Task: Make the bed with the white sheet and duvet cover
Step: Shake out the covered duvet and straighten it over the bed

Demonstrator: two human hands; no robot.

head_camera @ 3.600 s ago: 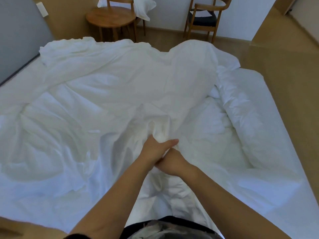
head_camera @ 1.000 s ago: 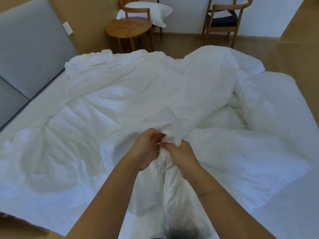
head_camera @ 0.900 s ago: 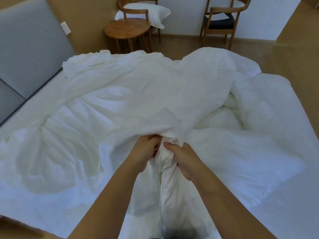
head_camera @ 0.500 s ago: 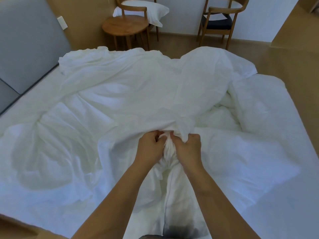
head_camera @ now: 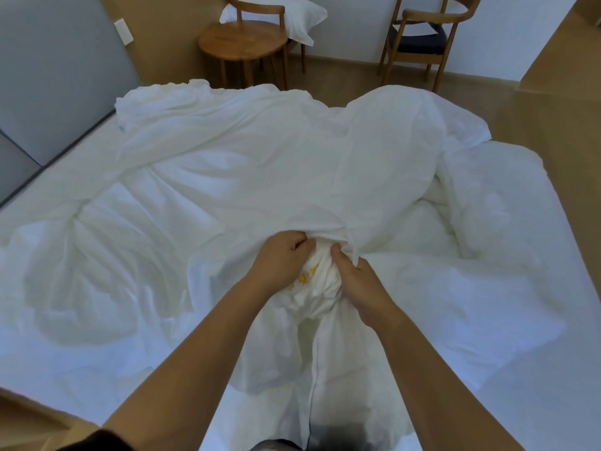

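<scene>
Left hand (head_camera: pixel 279 258) and right hand (head_camera: pixel 357 284) both curled tight on bunched duvet corner (head_camera: pixel 313 283), near edge of bed (head_camera: pixel 536 402). Duvet cover (head_camera: pixel 260 164) crumpled across bed beyond. Risk: loose grip lets corner slip out; hard tug twists cover.

Both arms reach forward from the bottom edge of the view, forearms bare, and close in on each other toward the middle. The left forearm (head_camera: pixel 195 356) comes in from the lower left, with a dark sleeve (head_camera: pixel 81 442) at its near end. The right forearm (head_camera: pixel 435 369) comes in from the lower right. The left hand (head_camera: pixel 281 257) is curled tight, knuckles up, gripping a bunch of white bedding (head_camera: pixel 317 281). The right hand (head_camera: pixel 356 283), just beside it, grips the same bunch, thumb (head_camera: pixel 336 253) pointing up. The bunch keeps the hands apart.
</scene>
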